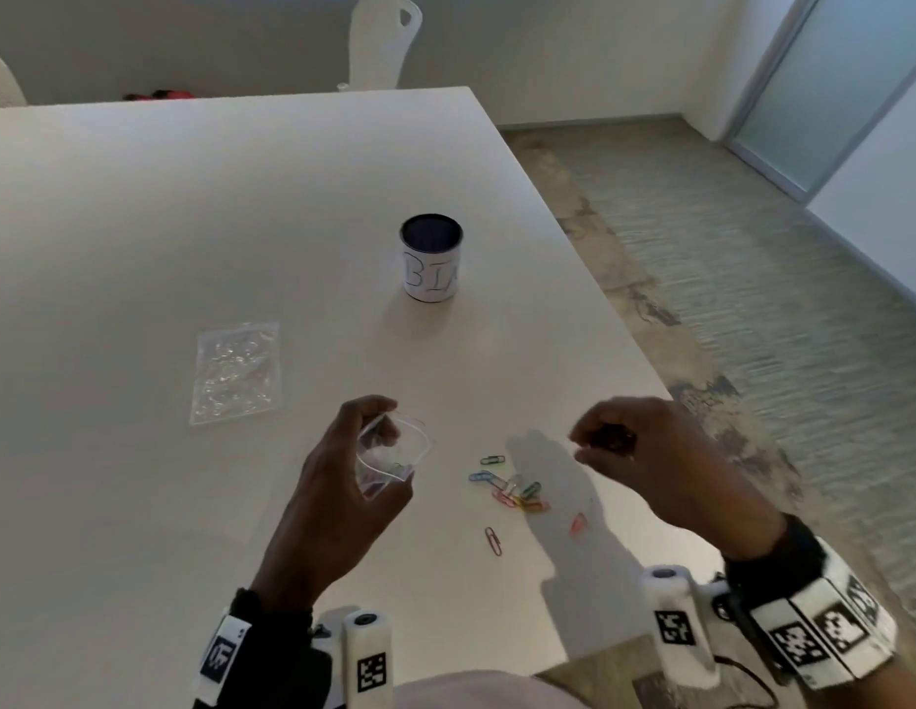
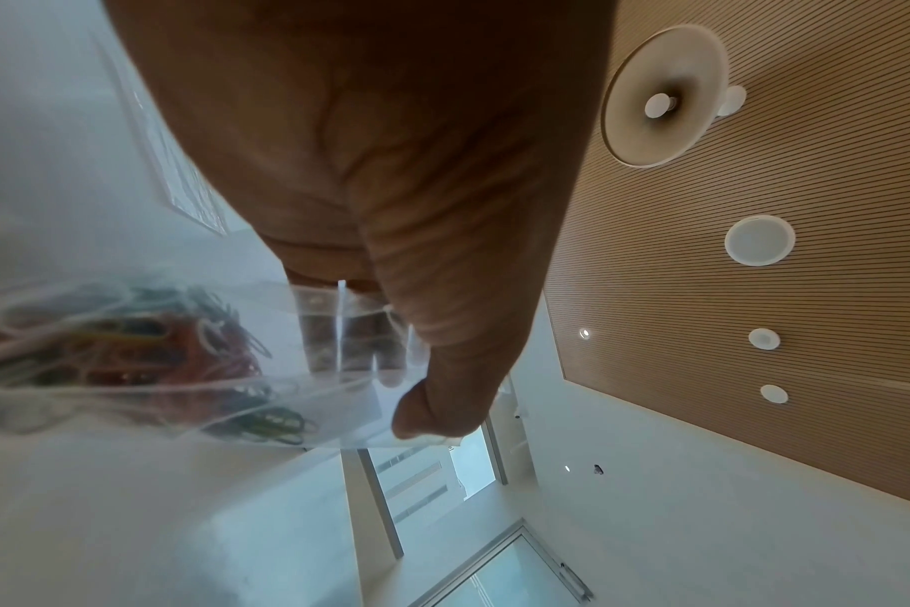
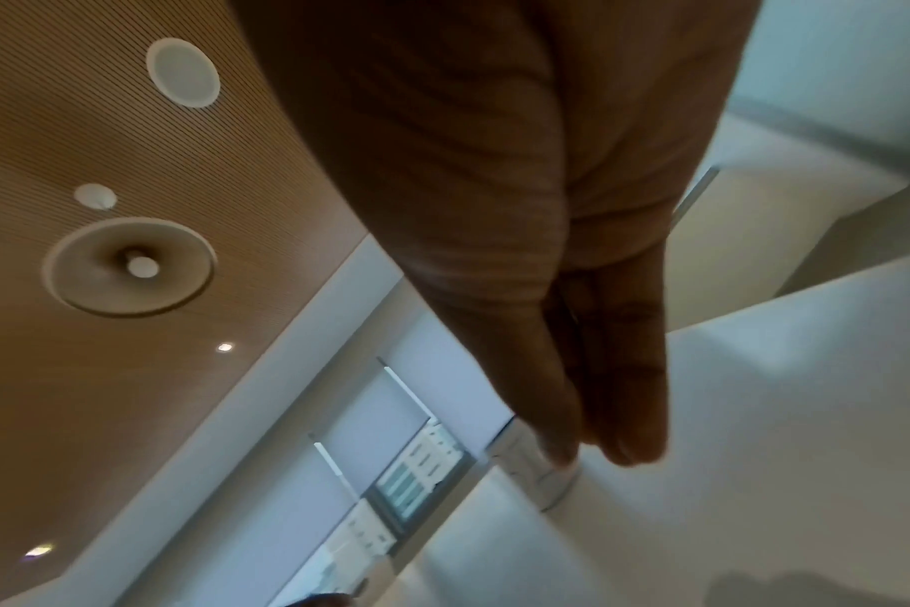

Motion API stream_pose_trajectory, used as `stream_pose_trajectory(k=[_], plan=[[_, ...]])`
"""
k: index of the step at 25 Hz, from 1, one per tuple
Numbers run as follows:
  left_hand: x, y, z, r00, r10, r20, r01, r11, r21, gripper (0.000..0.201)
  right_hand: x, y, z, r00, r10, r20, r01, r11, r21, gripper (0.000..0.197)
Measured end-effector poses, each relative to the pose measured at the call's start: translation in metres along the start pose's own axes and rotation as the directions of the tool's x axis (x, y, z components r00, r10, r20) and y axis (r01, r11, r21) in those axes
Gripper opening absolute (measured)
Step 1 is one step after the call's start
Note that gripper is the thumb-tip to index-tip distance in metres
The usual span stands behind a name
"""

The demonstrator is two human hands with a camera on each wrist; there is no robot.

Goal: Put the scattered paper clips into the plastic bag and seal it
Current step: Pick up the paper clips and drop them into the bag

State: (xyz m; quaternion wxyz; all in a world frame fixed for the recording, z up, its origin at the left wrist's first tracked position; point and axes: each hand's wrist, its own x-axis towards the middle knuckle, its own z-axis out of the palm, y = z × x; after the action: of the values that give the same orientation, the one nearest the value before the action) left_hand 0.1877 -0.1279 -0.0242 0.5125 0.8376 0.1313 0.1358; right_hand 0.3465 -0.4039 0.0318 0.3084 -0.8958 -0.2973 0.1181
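My left hand (image 1: 379, 447) grips a small clear plastic bag (image 1: 394, 455) with its mouth held open above the white table (image 1: 138, 222). Through the bag's wall (image 2: 182, 369) several coloured paper clips (image 2: 146, 341) show inside, and my thumb (image 2: 442, 369) pinches the bag's edge. Several loose coloured clips (image 1: 512, 491) lie in a small cluster on the table between my hands, with a red one (image 1: 493, 541) and an orange one (image 1: 577, 524) apart from it. My right hand (image 1: 586, 445) hovers above the table to the right of the cluster, thumb pressed to fingertips (image 3: 624, 447); what it pinches is hidden.
A second clear bag (image 1: 237, 373) lies flat to the left. A white cup with a dark inside (image 1: 431, 258) stands further back at centre. The table's right edge (image 1: 625, 319) drops to the floor. A white chair (image 1: 384, 40) stands behind the table.
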Motion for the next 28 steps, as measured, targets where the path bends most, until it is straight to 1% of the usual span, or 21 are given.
stream_pose_trajectory(k=[2, 3, 4, 5, 7, 9, 13, 15, 16, 17, 18, 19, 21, 22, 23, 24, 27, 28], plan=[[0.002, 0.0, -0.001, 1.0, -0.006, 0.003, 0.006, 1.0, 0.001, 0.068, -0.023, 0.024, 0.0, 0.98, 0.137, 0.145, -0.126, 0.989, -0.08, 0.032], [0.002, 0.0, -0.001, 1.0, -0.007, 0.007, 0.007, 1.0, 0.005, 0.068, -0.033, 0.032, 0.005, 0.961, 0.193, 0.197, -0.174, 0.979, -0.109, 0.036], [0.003, 0.0, -0.002, 1.0, -0.007, 0.008, 0.006, 1.0, 0.013, 0.068, -0.04, 0.038, 0.012, 0.945, 0.24, 0.221, -0.211, 0.966, -0.147, 0.039], [0.003, 0.001, -0.002, 1.0, -0.007, 0.01, 0.006, 1.0, 0.019, 0.069, -0.046, 0.042, 0.02, 0.935, 0.282, 0.217, -0.244, 0.951, -0.188, 0.044], [0.002, 0.002, -0.003, 1.0, -0.007, 0.009, 0.007, 1.0, 0.028, 0.069, -0.05, 0.042, 0.035, 0.929, 0.338, 0.153, -0.299, 0.926, -0.228, 0.05], [0.001, 0.003, -0.004, 1.0, -0.009, 0.007, 0.008, 0.999, 0.031, 0.068, -0.046, 0.034, 0.047, 0.941, 0.324, 0.1, -0.299, 0.931, -0.207, 0.043], [-0.001, 0.003, -0.007, 1.0, -0.019, 0.007, 0.019, 0.999, 0.029, 0.066, -0.029, -0.003, 0.073, 0.964, 0.248, 0.097, -0.235, 0.964, -0.127, 0.022], [-0.001, 0.003, -0.008, 1.0, -0.017, 0.003, 0.017, 0.999, 0.032, 0.065, -0.019, -0.015, 0.083, 0.973, 0.215, 0.089, -0.21, 0.976, -0.061, 0.019], [-0.001, 0.003, -0.008, 1.0, -0.016, -0.001, 0.016, 0.999, 0.033, 0.066, -0.014, -0.019, 0.084, 0.976, 0.202, 0.083, -0.201, 0.979, -0.016, 0.022], [-0.001, 0.003, -0.008, 1.0, -0.016, -0.003, 0.016, 0.999, 0.036, 0.066, -0.011, -0.02, 0.082, 0.977, 0.196, 0.085, -0.199, 0.98, 0.025, 0.029], [-0.002, 0.003, -0.009, 1.0, -0.016, -0.007, 0.016, 0.999, 0.04, 0.067, -0.009, -0.02, 0.078, 0.975, 0.195, 0.109, -0.2, 0.979, 0.035, 0.042], [-0.002, 0.002, -0.009, 1.0, -0.016, -0.008, 0.016, 0.999, 0.043, 0.067, -0.01, -0.02, 0.075, 0.969, 0.19, 0.158, -0.193, 0.981, -0.001, 0.061], [-0.002, 0.002, -0.01, 1.0, -0.011, -0.016, 0.012, 0.999, 0.04, 0.067, -0.012, -0.022, 0.071, 0.94, 0.202, 0.276, -0.158, 0.972, -0.175, 0.101], [-0.002, 0.001, -0.011, 1.0, -0.011, -0.018, 0.011, 0.999, 0.036, 0.066, -0.013, -0.024, 0.072, 0.923, 0.216, 0.318, -0.145, 0.962, -0.23, 0.112], [-0.002, 0.001, -0.011, 1.0, -0.011, -0.019, 0.012, 0.999, 0.033, 0.065, -0.012, -0.026, 0.076, 0.916, 0.22, 0.334, -0.139, 0.958, -0.249, 0.114], [-0.002, 0.001, -0.011, 1.0, -0.01, -0.019, 0.011, 0.999, 0.032, 0.065, -0.009, -0.027, 0.081, 0.922, 0.213, 0.323, -0.138, 0.961, -0.239, 0.108], [-0.002, 0.0, -0.011, 0.999, -0.014, -0.03, 0.015, 1.0, 0.02, 0.065, 0.006, -0.027, 0.09, 0.954, 0.166, 0.251, -0.122, 0.976, -0.181, 0.073], [-0.002, 0.0, -0.012, 0.999, -0.018, -0.031, 0.019, 1.0, 0.016, 0.065, 0.011, -0.027, 0.091, 0.959, 0.155, 0.237, -0.116, 0.979, -0.17, 0.065]])
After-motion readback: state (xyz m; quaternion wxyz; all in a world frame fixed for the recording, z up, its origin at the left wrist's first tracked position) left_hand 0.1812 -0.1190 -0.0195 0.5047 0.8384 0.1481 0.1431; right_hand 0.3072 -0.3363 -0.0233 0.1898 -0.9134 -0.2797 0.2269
